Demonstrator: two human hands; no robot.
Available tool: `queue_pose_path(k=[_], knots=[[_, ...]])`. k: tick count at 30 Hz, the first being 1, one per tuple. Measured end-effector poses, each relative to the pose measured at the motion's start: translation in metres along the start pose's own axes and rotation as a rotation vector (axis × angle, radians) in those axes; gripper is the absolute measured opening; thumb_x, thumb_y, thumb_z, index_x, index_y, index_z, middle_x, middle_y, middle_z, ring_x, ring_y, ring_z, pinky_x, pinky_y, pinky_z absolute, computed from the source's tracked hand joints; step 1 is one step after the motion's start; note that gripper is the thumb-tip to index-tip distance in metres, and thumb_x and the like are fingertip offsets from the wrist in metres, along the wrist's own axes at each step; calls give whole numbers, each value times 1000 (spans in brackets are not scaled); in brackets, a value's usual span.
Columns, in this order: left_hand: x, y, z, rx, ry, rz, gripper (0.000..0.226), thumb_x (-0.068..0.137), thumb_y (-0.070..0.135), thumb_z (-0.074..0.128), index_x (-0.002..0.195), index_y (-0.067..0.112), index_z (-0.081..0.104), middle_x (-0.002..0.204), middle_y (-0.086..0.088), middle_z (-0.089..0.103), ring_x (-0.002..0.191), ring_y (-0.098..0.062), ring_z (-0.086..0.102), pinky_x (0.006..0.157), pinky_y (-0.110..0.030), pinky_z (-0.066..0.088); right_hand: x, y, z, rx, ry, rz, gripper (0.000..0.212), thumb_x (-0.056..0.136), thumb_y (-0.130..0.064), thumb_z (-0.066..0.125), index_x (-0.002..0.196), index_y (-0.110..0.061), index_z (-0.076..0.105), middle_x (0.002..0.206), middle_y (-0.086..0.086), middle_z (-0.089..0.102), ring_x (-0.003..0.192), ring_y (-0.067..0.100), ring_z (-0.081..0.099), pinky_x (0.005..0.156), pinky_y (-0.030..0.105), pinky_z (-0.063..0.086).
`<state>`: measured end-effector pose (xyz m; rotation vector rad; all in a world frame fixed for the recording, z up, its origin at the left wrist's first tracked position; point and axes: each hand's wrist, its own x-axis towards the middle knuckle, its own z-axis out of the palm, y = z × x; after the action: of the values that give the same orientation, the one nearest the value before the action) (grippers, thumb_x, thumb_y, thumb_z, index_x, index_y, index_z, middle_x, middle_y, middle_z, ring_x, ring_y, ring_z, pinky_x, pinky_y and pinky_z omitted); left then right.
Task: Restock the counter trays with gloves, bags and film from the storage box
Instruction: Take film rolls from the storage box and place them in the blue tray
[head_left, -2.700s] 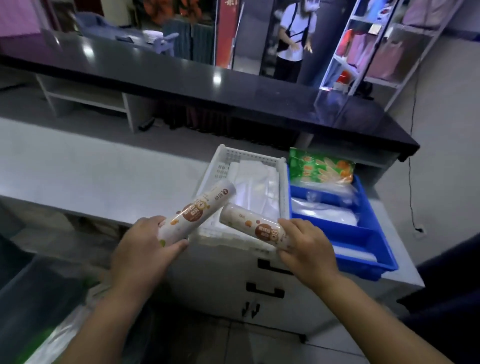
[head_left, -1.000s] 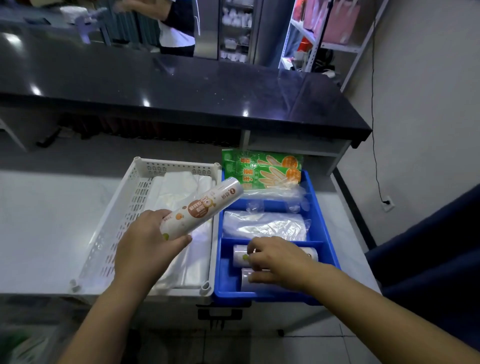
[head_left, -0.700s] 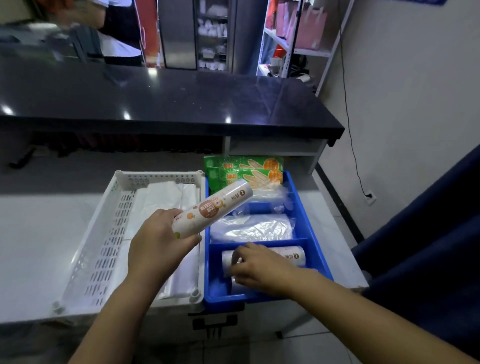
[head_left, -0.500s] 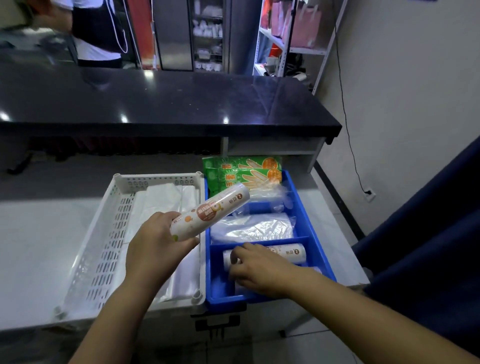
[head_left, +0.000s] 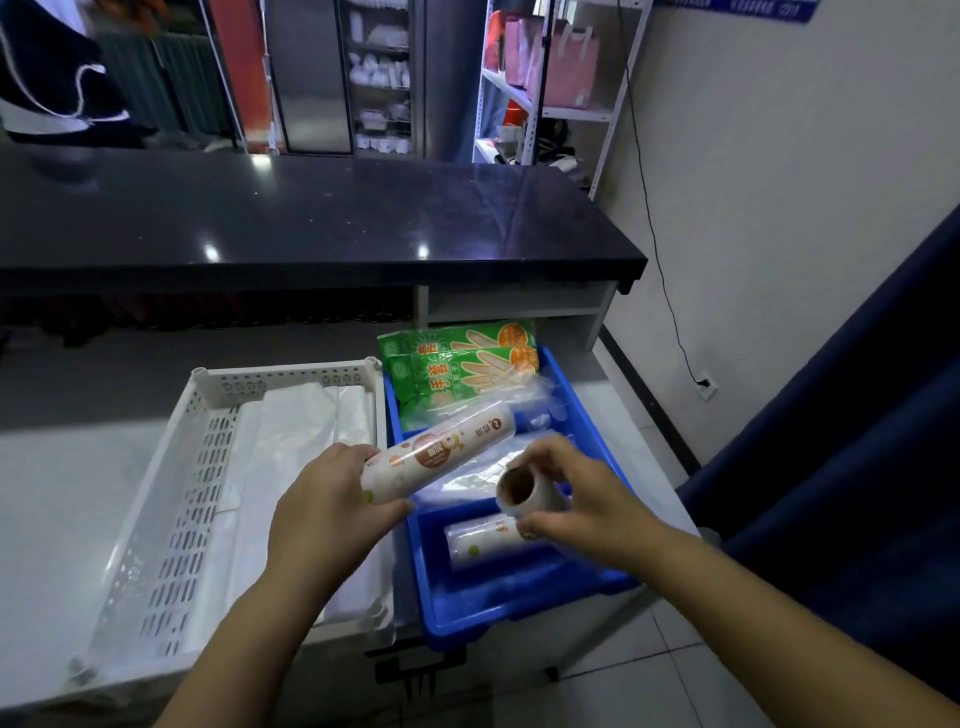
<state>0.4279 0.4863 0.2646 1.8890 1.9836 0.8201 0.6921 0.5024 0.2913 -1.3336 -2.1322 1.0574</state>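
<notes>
Your right hand (head_left: 576, 506) pinched a roll of film (head_left: 522, 491) between thumb and curled fingers, its open cardboard end facing you, just above the near compartment of the blue tray (head_left: 519, 618). Your left hand (head_left: 332, 512) was wrapped round the near end of a second roll (head_left: 441, 451), which slanted up and away to the right over the seam where the blue tray meets the white tray (head_left: 171, 519). A third roll (head_left: 480, 539) lay in that near compartment, its long axis running side to side along the tray's near edge. So the roll in your right hand pointed roughly across the one below it; I judge it wanted a turn to lie parallel before going down beside it. Your right hand was the nearer to that slot, while the left would have had to cross the rim. At the tray's far end stood glove packs (head_left: 462, 364), with clear bags (head_left: 467, 480) in the middle compartment
</notes>
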Motion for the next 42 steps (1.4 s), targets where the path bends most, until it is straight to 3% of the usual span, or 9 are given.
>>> queue_pose_path(k=[2, 5, 9, 13, 20, 29, 32, 39, 42], knots=[[1, 8, 9, 1, -76, 23, 46, 60, 46, 78, 99, 34, 57, 80, 17, 50, 69, -2, 51, 51, -17, 37, -7, -9, -27, 226, 195, -23, 47, 70, -15, 78, 98, -42, 52, 105, -12, 66, 100, 5, 64, 79, 23, 57], [-1, 24, 27, 41, -171, 77, 53, 60, 52, 76, 105, 32, 58, 92, 13, 56, 78, -6, 53, 56, -18, 39, -17, -22, -63, 398, 459, -68, 46, 64, -29, 76, 100, -45, 52, 105, -15, 69, 96, 6, 67, 70, 14, 54], [-16, 47, 61, 60, -281, 192, 54, 66, 51, 69, 113, 28, 54, 105, 6, 56, 94, -14, 54, 69, -26, 42, -23, -28, -87, 386, 702, -109, 55, 70, -19, 78, 112, -39, 48, 109, -11, 69, 98, 10, 67, 75, 21, 57], [-34, 56, 92, 98, -399, 247, 49, 74, 49, 61, 117, 28, 47, 113, 6, 51, 97, -10, 45, 77, -23, 35, -28, -22, -90, 351, 798, -106, 55, 71, -14, 77, 111, -38, 48, 109, -6, 69, 99, 9, 67, 79, 22, 57], [-34, 49, 103, 275, -360, 296, 44, 81, 51, 48, 117, 26, 48, 117, 2, 46, 101, -16, 39, 82, -30, 35, -36, -5, -77, 312, 765, -29, 51, 71, -22, 78, 106, -44, 49, 110, -12, 68, 99, 5, 66, 77, 18, 56], [-23, 37, 91, 293, -439, 268, 57, 68, 57, 64, 117, 34, 45, 122, 6, 47, 112, -16, 40, 95, -31, 35, -19, -2, -63, 311, 715, -48, 55, 63, -42, 74, 113, -39, 51, 110, -22, 64, 103, 0, 63, 74, 12, 54], [-22, 34, 86, 310, -430, 268, 57, 66, 58, 65, 114, 33, 46, 121, 5, 48, 111, -16, 40, 94, -30, 36, -11, -4, -56, 291, 674, -66, 50, 65, -37, 76, 109, -43, 51, 106, -26, 63, 102, -2, 62, 71, 8, 51], [-19, 28, 69, 248, -445, 332, 51, 73, 53, 64, 117, 30, 53, 123, 5, 51, 112, -14, 41, 95, -28, 38, 3, -22, -33, 129, 439, -94, 48, 71, -19, 79, 106, -33, 50, 105, -16, 62, 98, -2, 61, 73, 8, 50], [-13, 16, 48, 145, -333, 263, 44, 77, 40, 67, 119, 32, 55, 122, 8, 56, 116, -10, 42, 97, -24, 35, 11, -30, -12, -139, 286, -126, 46, 73, -21, 76, 109, -30, 47, 106, -6, 63, 96, 11, 61, 78, 23, 55]])
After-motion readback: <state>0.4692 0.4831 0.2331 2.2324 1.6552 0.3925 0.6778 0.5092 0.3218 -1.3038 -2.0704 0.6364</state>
